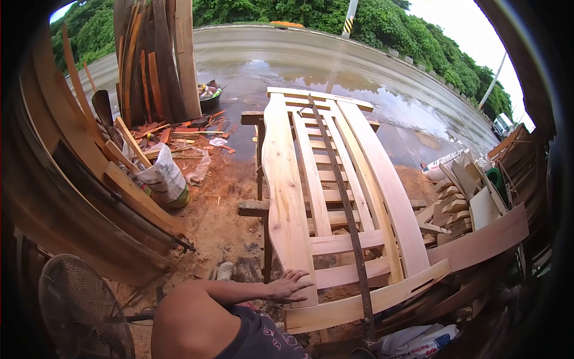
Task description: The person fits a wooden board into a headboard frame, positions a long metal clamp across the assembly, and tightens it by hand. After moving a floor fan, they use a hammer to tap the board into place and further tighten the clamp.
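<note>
Left hand [290, 286]: fingers spread, gripping nothing, at wide side plank's [284, 197] near end, contact unclear | right hand: out of view | slatted wooden frame [332, 196]: centre to right of view | probably stiff, heavy; outer planks look best to hold

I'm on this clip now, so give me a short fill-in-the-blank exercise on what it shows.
1. The wearer's ____ hand is at the near end of the wooden frame.
2. The long bar lying lengthwise over the frame is ____ (darker or lighter) than the wood.
3. The road beyond is ____ (wet or dry).
4. The roadside pole has black and ____ stripes.

Missing words: left; darker; wet; yellow.
</note>
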### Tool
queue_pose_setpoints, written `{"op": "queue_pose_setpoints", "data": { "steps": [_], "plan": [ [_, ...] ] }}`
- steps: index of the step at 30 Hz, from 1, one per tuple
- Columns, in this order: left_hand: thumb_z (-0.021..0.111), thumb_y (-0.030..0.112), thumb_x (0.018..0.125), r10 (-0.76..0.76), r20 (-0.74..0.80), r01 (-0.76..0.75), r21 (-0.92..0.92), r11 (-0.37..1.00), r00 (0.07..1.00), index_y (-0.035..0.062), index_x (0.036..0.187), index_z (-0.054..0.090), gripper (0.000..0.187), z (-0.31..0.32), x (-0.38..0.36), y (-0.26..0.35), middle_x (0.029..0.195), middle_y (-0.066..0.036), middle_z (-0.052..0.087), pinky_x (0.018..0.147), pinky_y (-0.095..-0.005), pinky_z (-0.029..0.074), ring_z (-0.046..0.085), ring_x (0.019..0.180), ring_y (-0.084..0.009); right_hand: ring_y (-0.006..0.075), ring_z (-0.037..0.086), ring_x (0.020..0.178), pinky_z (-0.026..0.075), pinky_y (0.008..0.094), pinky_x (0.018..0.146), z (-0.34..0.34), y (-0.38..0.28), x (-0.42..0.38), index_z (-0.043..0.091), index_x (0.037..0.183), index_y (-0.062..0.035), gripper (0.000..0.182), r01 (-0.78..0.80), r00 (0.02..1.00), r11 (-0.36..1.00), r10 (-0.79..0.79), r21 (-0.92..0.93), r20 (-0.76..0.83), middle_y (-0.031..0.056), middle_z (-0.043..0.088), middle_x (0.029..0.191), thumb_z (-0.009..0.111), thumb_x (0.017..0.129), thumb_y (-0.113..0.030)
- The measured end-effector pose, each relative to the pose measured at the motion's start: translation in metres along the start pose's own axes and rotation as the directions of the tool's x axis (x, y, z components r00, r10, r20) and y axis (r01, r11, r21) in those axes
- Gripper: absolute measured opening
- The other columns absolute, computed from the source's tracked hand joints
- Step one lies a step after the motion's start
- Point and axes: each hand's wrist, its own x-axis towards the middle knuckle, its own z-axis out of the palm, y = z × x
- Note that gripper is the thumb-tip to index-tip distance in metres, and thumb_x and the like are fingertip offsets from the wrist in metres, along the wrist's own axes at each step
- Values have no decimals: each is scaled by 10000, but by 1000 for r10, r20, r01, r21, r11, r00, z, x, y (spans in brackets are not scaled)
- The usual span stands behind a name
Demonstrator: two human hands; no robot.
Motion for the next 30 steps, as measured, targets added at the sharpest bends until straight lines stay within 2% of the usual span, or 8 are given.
{"op": "queue_pose_setpoints", "data": {
  "steps": [6, 8, 13, 17, 21, 25, 28, 30],
  "plan": [
    [635, 292, 942, -257, -253, 221, -163, 962, 933, 116, 1312, 594, 412, -123, -79, -155, 1465, -216, 368, 1156, -524, 250, 314, 1382, -429, 354, 516, 1234, 428, 505, 950, 74, -42, -152, 493, 1386, -41, 782, 350, 839, 829, -485, -436, -248, 185, 536, 1374, 455, 943, -683],
    [641, 249, 930, -220, -305, 181, -151, 972, 927, 111, 1282, 612, 379, -161, -94, -232, 1449, -216, 391, 1143, -520, 281, 339, 1367, -431, 362, 515, 1231, 434, 514, 941, 107, -53, -209, 504, 1373, -42, 781, 352, 792, 751, -557, -558, -250, 186, 528, 1380, 447, 941, -691],
    [637, 136, 901, -134, -362, 123, -55, 991, 922, 94, 1204, 652, 307, -274, -99, -316, 1430, -168, 463, 1112, -506, 352, 395, 1363, -389, 367, 520, 1195, 419, 529, 904, 150, -110, -285, 539, 1292, -45, 695, 294, 805, 630, -569, -719, -168, 179, 520, 1372, 470, 941, -640],
    [635, 67, 900, -11, -451, 16, 7, 1000, 892, 123, 1191, 660, 298, -347, -49, -369, 1406, -154, 499, 1114, -516, 365, 422, 1352, -388, 371, 524, 1168, 408, 541, 877, 211, -160, -352, 566, 1231, -47, 632, 216, 860, 584, -493, -782, -131, 174, 514, 1367, 488, 941, -603],
    [645, 37, 874, 92, -459, -79, 49, 996, 884, 120, 1181, 664, 319, -381, 26, -420, 1400, -130, 516, 1107, -505, 376, 431, 1349, -372, 350, 528, 1171, 381, 554, 922, 205, -174, -355, 561, 1312, -85, 621, 235, 772, 460, -624, -856, -124, 127, 544, 1352, 509, 933, -575],
    [640, 14, 863, 235, -364, -215, 96, 972, 901, 108, 1175, 667, 327, -419, 109, -458, 1387, -120, 531, 1100, -492, 398, 448, 1336, -354, 322, 550, 1152, 408, 526, 926, 209, -167, -352, 568, 1330, -141, 606, 140, 817, 399, -563, -906, -122, 81, 568, 1342, 505, 938, -599],
    [640, 29, 871, 352, -244, -312, 186, 932, 904, 110, 1215, 656, 354, -445, 180, -508, 1393, -120, 529, 1090, -478, 412, 456, 1326, -350, 313, 579, 1137, 442, 520, 892, 207, -161, -348, 575, 1340, -161, 560, 188, 736, 354, -668, -916, -108, 54, 566, 1360, 478, 969, -570],
    [599, 46, 894, 321, -110, -289, 234, 928, 941, 104, 1231, 651, 346, -455, 238, -553, 1423, -138, 510, 1075, -474, 430, 493, 1285, -365, 306, 587, 1126, 452, 513, 881, 205, -169, -340, 577, 1343, -174, 514, 233, 735, 360, -673, -903, -79, 45, 567, 1365, 469, 987, -529]
  ]
}}
